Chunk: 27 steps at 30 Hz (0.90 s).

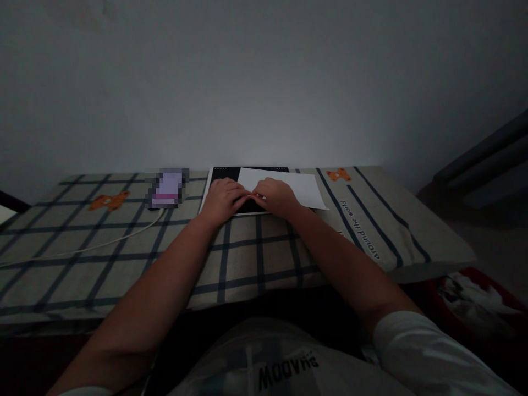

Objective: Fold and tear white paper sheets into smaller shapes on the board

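Observation:
My left hand and my right hand meet fingertip to fingertip over a black sheet with a pale border. Between them they pinch a small, thin reddish piece. Its kind is too small and dim to tell, and the fingers cover most of it. A white sheet of paper lies partly over the black one, extending behind and to the right of my right hand. Both hands are closed, with thumbs toward the middle.
On the left lies a phone, its screen blurred, with a white cable running left. A checked cloth with bear prints covers the table against a grey wall. A red container holding whitish items stands low at right.

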Available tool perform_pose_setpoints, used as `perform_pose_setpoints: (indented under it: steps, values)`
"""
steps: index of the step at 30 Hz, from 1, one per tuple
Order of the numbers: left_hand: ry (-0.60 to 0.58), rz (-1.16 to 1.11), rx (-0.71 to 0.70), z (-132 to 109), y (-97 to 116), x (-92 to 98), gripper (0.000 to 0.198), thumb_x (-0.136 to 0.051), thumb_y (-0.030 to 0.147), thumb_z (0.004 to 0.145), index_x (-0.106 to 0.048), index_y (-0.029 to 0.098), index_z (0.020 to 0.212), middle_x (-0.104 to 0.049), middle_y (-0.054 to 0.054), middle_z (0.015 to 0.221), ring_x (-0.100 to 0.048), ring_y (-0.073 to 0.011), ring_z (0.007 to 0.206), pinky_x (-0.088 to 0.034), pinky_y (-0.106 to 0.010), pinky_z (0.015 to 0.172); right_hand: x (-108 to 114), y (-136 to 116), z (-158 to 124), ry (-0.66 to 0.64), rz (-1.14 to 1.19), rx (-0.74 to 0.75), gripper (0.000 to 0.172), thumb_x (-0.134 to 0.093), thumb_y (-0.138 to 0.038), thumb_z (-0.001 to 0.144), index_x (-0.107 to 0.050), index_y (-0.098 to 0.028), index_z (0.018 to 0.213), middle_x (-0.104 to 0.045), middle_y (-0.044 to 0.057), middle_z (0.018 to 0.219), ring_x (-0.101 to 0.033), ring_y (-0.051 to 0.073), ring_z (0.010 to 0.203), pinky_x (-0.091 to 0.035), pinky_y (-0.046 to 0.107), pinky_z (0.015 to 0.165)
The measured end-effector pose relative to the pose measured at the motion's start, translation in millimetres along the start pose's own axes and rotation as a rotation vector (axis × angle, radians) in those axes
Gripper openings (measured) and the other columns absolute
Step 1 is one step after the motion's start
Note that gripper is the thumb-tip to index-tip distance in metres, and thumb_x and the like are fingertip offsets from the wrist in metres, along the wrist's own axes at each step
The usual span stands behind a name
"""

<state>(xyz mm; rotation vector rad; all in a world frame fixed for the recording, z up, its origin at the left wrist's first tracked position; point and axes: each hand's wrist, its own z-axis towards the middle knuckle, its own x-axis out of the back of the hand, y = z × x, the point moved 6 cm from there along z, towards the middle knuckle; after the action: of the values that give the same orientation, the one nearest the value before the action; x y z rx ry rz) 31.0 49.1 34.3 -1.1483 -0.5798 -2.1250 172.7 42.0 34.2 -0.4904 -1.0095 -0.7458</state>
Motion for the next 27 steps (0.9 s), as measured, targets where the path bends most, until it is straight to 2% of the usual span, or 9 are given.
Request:
perform_pose_setpoints:
  steps: [9,15,20,23,27]
  values:
    - [0.048,0.062,0.053,-2.5,-17.2,2.5,0.024,-0.059,0.039,0.098,-0.080,0.027,0.097,-0.078,-0.007,0.103,-0.062,-0.0289,0.104,-0.040,-0.048,0.090,0.0,6.1,-0.3,-0.016,0.027,-0.026,0.025,-0.054,-0.030,0.101,-0.074,-0.015,0.097,-0.072,0.009,0.097,-0.056,0.021,0.090,-0.035,0.033,0.077]
    - [0.036,0.107,0.079,-2.4,-25.6,3.1,0.024,-0.059,0.038,0.098,-0.080,0.025,0.100,-0.078,-0.007,0.104,-0.062,-0.0289,0.105,-0.042,-0.047,0.089,0.5,9.5,-0.2,-0.025,0.026,-0.039,0.024,-0.055,-0.028,0.101,-0.074,-0.015,0.099,-0.073,0.009,0.099,-0.057,0.021,0.092,-0.036,0.033,0.078]
    - [0.036,0.156,0.060,-3.6,-8.9,0.5,0.026,-0.056,0.034,0.099,-0.079,0.024,0.101,-0.076,-0.007,0.111,-0.061,-0.0297,0.107,-0.041,-0.047,0.089,0.2,11.0,-0.7,-0.046,-0.004,-0.051,0.024,-0.055,-0.028,0.101,-0.074,-0.015,0.098,-0.073,0.010,0.100,-0.057,0.022,0.093,-0.035,0.033,0.078]
    - [0.021,0.183,-0.015,-3.2,10.9,-3.9,0.027,-0.056,0.033,0.098,-0.075,0.023,0.115,-0.073,-0.009,0.117,-0.060,-0.0308,0.111,-0.040,-0.048,0.092,1.0,10.6,-1.2,-0.040,-0.020,-0.040,0.027,-0.054,-0.031,0.102,-0.074,-0.014,0.095,-0.072,0.011,0.099,-0.057,0.022,0.093,-0.036,0.033,0.078]
    - [0.006,0.185,-0.024,-1.1,16.4,-5.8,0.028,-0.053,0.035,0.101,-0.076,0.022,0.105,-0.075,-0.008,0.110,-0.061,-0.0298,0.105,-0.040,-0.047,0.089,1.9,7.3,-1.0,-0.039,-0.024,-0.025,0.031,-0.052,-0.034,0.103,-0.074,-0.014,0.095,-0.072,0.011,0.099,-0.056,0.022,0.093,-0.035,0.033,0.078]
